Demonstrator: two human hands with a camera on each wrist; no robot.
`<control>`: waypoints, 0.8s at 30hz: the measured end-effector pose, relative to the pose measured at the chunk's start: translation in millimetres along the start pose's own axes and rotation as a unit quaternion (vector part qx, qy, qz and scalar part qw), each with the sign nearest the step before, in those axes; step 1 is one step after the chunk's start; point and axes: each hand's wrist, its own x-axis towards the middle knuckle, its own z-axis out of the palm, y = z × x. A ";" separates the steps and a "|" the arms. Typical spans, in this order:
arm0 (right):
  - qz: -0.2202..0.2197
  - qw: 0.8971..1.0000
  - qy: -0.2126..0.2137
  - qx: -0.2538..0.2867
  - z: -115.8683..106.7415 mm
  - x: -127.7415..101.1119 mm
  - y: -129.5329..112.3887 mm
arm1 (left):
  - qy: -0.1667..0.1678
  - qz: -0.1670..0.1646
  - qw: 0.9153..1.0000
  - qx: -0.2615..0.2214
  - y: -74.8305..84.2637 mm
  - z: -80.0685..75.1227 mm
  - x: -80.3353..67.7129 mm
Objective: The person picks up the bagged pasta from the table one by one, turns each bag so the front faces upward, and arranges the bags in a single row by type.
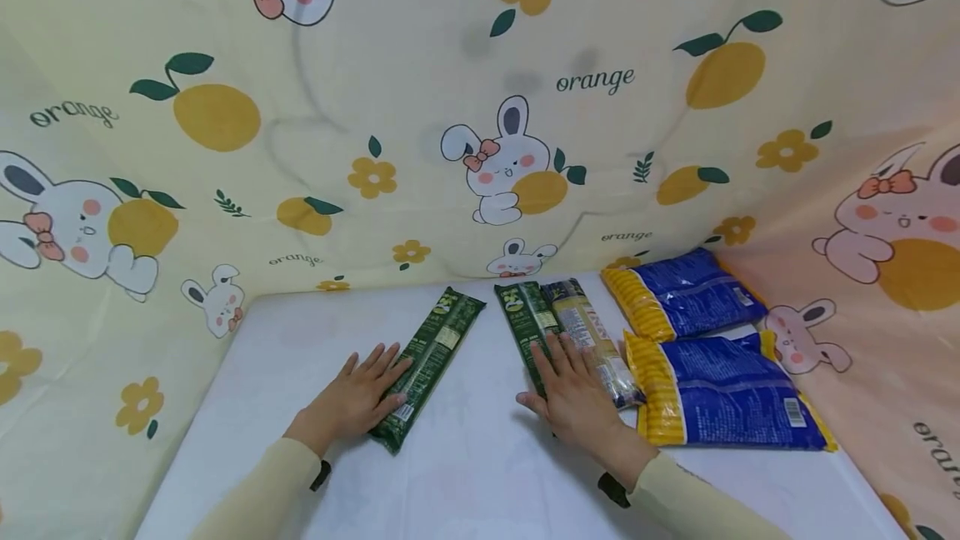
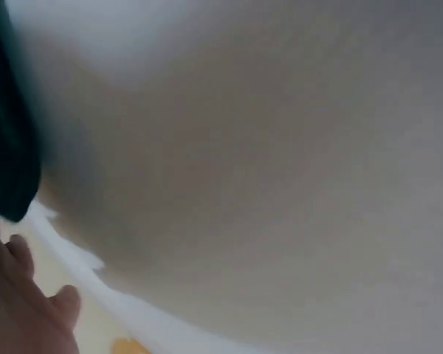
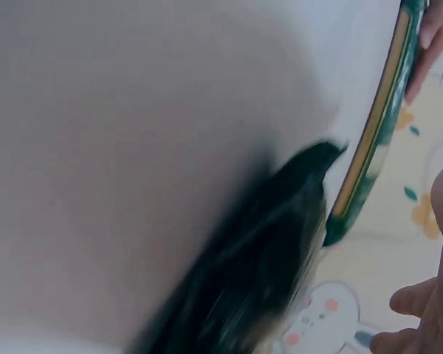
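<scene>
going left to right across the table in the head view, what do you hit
left hand → green packet → second green packet → right hand → clear noodle packet → two blue and yellow bags, near bag in front of far bag

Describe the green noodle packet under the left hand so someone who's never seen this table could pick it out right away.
On the white table, look left of the cluster of packets by the right hand. The long dark green noodle packet lies alone, slanted, with the left hand resting flat on its near end. Unlike the other green packet, nothing lies against it.
</scene>
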 end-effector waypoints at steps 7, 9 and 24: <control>-0.057 0.997 -0.033 0.032 7.7 15.0 -34.6 | -0.013 0.020 1.000 0.008 33.2 8.3 8.8; -0.077 0.995 -0.044 0.036 11.7 22.0 -44.2 | -0.008 0.009 1.000 -0.012 52.3 15.1 9.2; -0.117 0.986 -0.119 0.028 31.5 33.3 -72.9 | -0.044 -0.016 0.995 -0.089 115.2 11.3 -27.7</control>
